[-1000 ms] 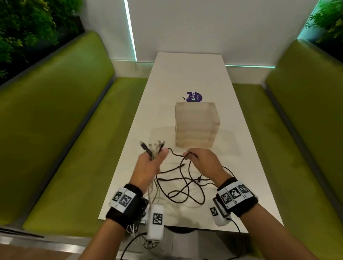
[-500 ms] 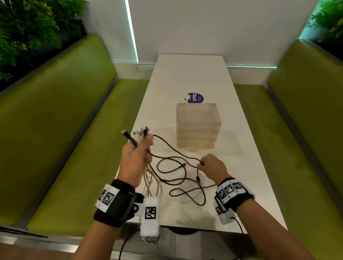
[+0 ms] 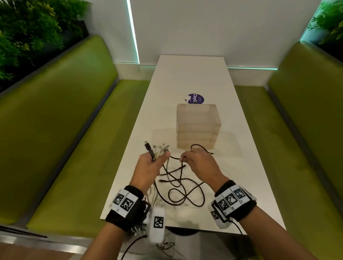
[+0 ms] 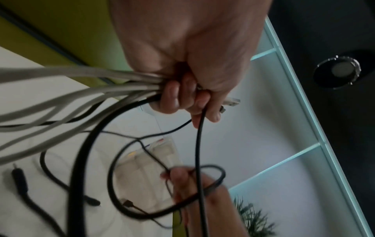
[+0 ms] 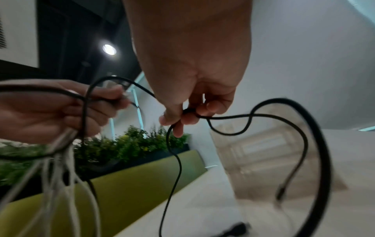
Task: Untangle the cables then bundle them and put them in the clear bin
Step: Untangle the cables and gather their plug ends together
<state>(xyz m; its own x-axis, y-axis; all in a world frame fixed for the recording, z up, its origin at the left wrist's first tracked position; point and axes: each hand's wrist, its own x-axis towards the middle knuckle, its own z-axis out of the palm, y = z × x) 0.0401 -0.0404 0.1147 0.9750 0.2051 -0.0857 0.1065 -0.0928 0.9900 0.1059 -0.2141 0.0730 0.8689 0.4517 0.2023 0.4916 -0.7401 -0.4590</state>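
Note:
My left hand (image 3: 150,167) (image 4: 182,89) grips a bunch of white cables (image 4: 67,89) and black cables near their plug ends (image 3: 157,148), held above the white table (image 3: 184,80). My right hand (image 3: 199,164) (image 5: 182,115) pinches a thin black cable (image 5: 174,160) just right of the left hand. Loose black cable loops (image 3: 180,191) lie on the table under both hands. The clear bin (image 3: 197,127) (image 5: 261,154) stands on the table just beyond the hands.
A round purple sticker (image 3: 195,98) lies on the table behind the bin. Green benches (image 3: 73,133) flank the table on both sides (image 3: 303,144). Plants (image 3: 17,32) fill the upper corners. The table's near edge (image 3: 170,225) runs below my wrists.
My left hand has come down and right, back toward the right hand. My right hand has risen and moved forward with the thin black cable, pulling a loop up near the bin.

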